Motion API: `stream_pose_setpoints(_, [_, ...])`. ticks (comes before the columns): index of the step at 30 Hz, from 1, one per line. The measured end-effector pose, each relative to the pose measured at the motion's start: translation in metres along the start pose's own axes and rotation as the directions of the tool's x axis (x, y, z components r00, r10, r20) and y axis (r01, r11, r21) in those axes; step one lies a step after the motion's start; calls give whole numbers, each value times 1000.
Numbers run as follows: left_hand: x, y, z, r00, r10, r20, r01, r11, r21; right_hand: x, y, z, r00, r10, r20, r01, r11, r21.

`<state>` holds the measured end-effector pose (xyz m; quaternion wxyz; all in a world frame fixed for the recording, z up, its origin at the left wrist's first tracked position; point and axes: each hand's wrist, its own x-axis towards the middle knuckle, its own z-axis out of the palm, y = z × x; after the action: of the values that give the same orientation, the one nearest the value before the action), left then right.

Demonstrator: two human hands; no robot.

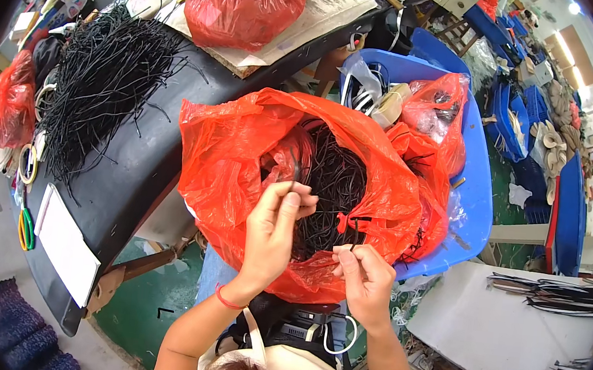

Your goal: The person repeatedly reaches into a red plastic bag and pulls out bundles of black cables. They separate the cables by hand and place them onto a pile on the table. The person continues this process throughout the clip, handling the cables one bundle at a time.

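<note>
An opened red plastic bag (224, 153) sits in front of me, its mouth spread wide. Inside it lies a tangle of thin black cords (332, 181). Over the bag's mouth, my left hand (272, 234) pinches a black cord between thumb and fingers. Lower and to the right, my right hand (365, 283) is closed in a pinch at the near rim, with a short dark cord end showing at its fingertips. Whether both hands hold the same cord cannot be made out. A heap of similar black cords (103, 77) is spread on the black table to the left.
The black-topped table (138, 163) curves along my left, with a white notepad (66, 245), scissors (26, 229) and a filled red bag (245, 9). A blue bin (477, 202) stands behind the bag to the right. Dark strips (550, 291) lie on a white surface.
</note>
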<state>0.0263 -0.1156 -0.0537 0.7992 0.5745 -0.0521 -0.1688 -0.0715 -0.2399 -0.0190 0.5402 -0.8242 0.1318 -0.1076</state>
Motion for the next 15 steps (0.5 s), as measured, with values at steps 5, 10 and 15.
stream_pose_setpoints(5, [-20, -9, 14, 964, -112, 239, 61, 976, 211, 35, -18, 3, 992, 122, 21, -121, 913, 389])
stream_pose_setpoints(10, [-39, -8, 12, 987, -9, 161, -30, 972, 234, 95, 7, 2, 992, 97, -77, -56, 903, 426])
stream_pose_setpoints(15, [-13, 5, -13, 940, -252, -229, 173, 933, -316, 84, 67, 8, 983, 56, -175, -116, 927, -356])
